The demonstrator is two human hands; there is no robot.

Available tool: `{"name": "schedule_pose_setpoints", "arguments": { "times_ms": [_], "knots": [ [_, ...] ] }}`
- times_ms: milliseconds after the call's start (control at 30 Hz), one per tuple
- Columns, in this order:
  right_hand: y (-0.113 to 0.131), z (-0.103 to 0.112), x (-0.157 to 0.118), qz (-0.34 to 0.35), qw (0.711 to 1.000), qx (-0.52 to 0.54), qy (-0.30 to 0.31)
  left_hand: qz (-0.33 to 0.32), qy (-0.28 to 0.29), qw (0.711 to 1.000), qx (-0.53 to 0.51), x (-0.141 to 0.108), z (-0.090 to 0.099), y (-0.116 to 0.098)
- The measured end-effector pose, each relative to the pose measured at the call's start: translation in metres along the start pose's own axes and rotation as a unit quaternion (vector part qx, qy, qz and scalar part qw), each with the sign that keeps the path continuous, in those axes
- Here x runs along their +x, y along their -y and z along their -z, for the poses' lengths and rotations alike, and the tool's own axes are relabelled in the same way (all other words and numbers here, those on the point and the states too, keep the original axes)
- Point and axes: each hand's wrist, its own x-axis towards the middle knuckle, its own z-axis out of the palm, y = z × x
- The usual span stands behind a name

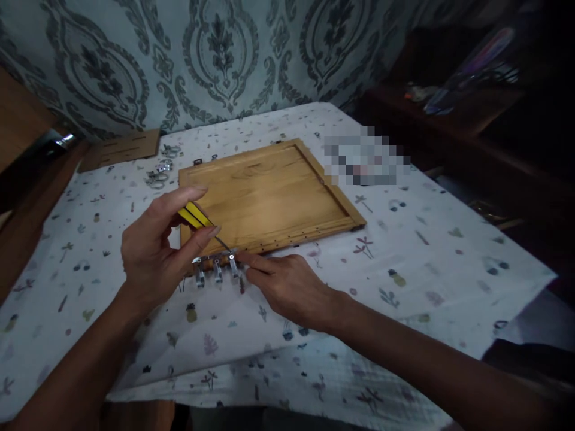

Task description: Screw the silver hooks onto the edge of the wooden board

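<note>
My left hand (157,239) is closed around the yellow handle of a screwdriver (194,215). Its thin metal shaft slants down to the right, and the tip meets a silver metal clip (233,263) on the near edge of a framed wooden panel (265,191). Two more metal clips (209,271) stick out from that edge, further left. From the right, my right hand (287,287) reaches in with bent fingers, its index fingertip pressed against the rightmost clip. Whatever lies under those fingertips is partly hidden.
A printed white cloth (404,305) covers the table under the panel. Small metal hardware (159,170) lies behind its left corner, beside a brown cardboard piece (121,149). A blurred-out item (363,158) is at the right. Dark furniture (449,126) stands beyond the table.
</note>
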Motion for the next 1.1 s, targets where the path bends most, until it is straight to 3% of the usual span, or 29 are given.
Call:
{"name": "schedule_pose_setpoints", "arguments": {
  "times_ms": [133,367,500,1100],
  "knots": [
    [-0.0003,-0.0001,0.0004,0.0,1.0,0.007,0.0,0.004,0.005,1.0,0.007,0.0024,0.0019,-0.0072],
    [0.0003,0.0001,0.0005,0.005,1.0,0.005,-0.016,0.021,0.071,0.996,-0.045,0.0055,0.0079,-0.0058],
    [0.0002,-0.001,0.0006,0.005,1.0,-0.003,-0.021,-0.017,0.05,0.998,-0.04,0.0043,0.0046,-0.0037],
    [0.0006,-0.0029,0.0002,0.0,1.0,-0.013,-0.021,-0.001,0.063,0.996,-0.061,0.0046,0.0044,-0.0066]
  ]
}}
